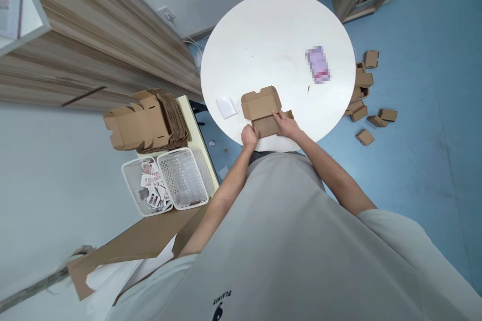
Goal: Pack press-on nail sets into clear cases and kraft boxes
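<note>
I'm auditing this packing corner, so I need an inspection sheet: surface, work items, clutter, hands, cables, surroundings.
Surface: round white table, a few small dark marks.
Work items: partly folded cardboard box near the table's near edge.
Clutter: white paper-like piece and pixelated purple item on the table; small cardboard boxes on the floor.
Hands: left hand at the box's left side; right hand touching its right side.
Cables: white cables below a wall socket.
Surroundings: stacked flat cardboard and white baskets to the left.
</note>
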{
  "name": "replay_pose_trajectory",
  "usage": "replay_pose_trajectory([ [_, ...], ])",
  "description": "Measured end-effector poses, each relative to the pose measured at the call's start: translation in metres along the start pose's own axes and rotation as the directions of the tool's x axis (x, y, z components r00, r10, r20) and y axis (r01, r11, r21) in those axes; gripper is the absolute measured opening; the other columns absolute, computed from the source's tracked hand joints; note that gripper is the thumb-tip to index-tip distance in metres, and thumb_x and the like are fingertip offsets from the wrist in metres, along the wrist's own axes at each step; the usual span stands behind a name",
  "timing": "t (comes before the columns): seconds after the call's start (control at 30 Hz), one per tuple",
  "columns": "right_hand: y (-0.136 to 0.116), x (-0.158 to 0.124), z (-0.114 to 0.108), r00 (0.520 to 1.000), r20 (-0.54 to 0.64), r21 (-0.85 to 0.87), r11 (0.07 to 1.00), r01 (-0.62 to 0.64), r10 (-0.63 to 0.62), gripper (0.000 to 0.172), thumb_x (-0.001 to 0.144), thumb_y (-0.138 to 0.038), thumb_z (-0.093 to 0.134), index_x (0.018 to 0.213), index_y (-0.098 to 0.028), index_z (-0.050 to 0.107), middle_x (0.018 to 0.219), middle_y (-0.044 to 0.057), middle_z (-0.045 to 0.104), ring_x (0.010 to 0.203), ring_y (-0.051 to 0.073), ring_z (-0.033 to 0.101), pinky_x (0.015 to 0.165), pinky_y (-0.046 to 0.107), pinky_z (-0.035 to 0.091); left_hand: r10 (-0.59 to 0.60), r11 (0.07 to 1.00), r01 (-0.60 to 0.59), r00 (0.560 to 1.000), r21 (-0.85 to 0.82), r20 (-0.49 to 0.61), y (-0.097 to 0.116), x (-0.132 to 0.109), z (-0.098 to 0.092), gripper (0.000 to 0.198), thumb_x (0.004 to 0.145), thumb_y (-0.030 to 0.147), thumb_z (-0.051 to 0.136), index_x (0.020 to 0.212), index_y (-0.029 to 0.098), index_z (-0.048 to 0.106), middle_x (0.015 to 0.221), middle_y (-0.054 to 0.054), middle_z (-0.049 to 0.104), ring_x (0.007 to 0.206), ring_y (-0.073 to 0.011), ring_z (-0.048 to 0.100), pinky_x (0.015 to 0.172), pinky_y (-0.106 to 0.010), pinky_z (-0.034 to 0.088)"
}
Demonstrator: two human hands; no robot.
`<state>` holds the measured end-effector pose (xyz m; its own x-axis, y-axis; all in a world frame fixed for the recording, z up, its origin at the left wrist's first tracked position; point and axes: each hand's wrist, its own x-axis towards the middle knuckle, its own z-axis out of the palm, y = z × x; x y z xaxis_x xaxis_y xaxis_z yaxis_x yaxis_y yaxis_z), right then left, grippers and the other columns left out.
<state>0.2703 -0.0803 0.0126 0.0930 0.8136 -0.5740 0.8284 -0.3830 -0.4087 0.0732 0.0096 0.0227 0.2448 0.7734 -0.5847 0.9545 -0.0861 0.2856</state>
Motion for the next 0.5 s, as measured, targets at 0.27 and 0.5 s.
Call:
replay_pose_trajectory([
  [0.27, 0.04, -0.038, 0.005, 0.889, -0.385, 0.301, 0.944, -0.134, 0.249, 0.07, 0.103, -0.038, 0.066, 0.166, -0.013, 0.047, 0.161, 0.024, 0.057, 0.15, 0.038, 0.055, 0.124, 0.055, 0.052, -0.002, 1.0, 0.002, 1.0, -0.024, 0.006, 0.008, -0.005, -0.004, 0.023, 0.105, 0.016, 0.055, 0.124, 0.017, 0.067, 0.133, -0.021, 0.073, 0.125, -0.0365, 0.072, 0.108, -0.047, 0.054],
  [0.5, 0.049, -0.047, 0.006, 0.891, -0.199, 0.379, 0.871, -0.313, 0.407, 0.02, 0.103, -0.028, 0.055, 0.111, -0.02, 0.071, 0.111, 0.016, 0.082, 0.105, 0.035, 0.075, 0.095, 0.047, 0.06, 0.006, 1.0, -0.006, 1.0, 0.011, 0.015, 0.014, -0.009, -0.008, 0.032, 0.105, 0.014, 0.049, 0.133, 0.01, 0.066, 0.135, -0.024, 0.071, 0.125, -0.0379, 0.071, 0.108, -0.047, 0.054],
])
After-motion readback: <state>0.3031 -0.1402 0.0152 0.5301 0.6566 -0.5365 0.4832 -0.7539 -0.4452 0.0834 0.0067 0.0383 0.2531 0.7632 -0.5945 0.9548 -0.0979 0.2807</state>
